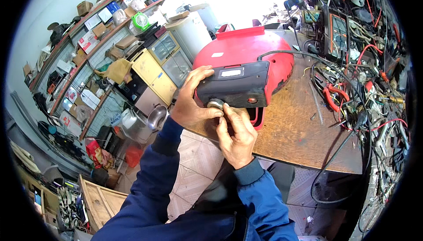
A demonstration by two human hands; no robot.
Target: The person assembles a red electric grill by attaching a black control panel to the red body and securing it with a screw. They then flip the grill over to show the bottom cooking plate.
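A large rounded red appliance (238,47) lies on the wooden table in front of me, its black control box (238,82) facing me. The box carries a pale label, a small round red part at its right and a metallic round knob (215,104) at its lower edge. My left hand (190,103) is closed around the box's left end, fingers over the top and thumb beside the knob. From the right, my right hand (236,136) pinches the knob's edge between thumb and forefinger. A black cable (304,53) leaves the appliance near the box.
The wooden table (304,130) extends to the right, bearing red-handled pliers (332,97) and a thin metal rod (317,105). Tangled wires (352,73) crowd the right side. A metal bowl (157,117) sits left of my forearm, with loaded shelves (88,60) beyond.
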